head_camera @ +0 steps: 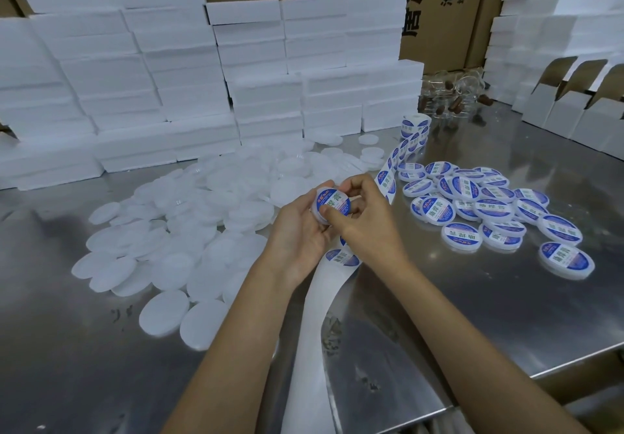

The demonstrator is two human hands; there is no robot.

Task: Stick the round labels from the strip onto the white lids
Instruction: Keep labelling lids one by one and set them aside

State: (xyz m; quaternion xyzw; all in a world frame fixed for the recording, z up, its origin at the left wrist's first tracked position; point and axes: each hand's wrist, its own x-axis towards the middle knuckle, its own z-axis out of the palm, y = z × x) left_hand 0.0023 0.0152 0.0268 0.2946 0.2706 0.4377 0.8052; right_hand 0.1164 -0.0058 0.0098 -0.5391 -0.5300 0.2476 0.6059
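both hands' fingers grip one lid [332, 204] (label face up, tilted toward camera): left hand [300, 231], right hand [363, 217].

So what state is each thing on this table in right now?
Lid in hands: labelled, held.
Left hand: grips the lid.
Right hand: fingers press the label.
Plain lids: unlabelled, heaped.
Labelled lids: finished, piled on the right.
Label strip: unrolled, partly used.
Cartons: flaps open.

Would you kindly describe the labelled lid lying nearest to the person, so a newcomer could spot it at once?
Start at the steel table and find the cluster of labelled lids on its right side. The nearest labelled lid lies at that cluster's near right end, apart from the rest, touching none.
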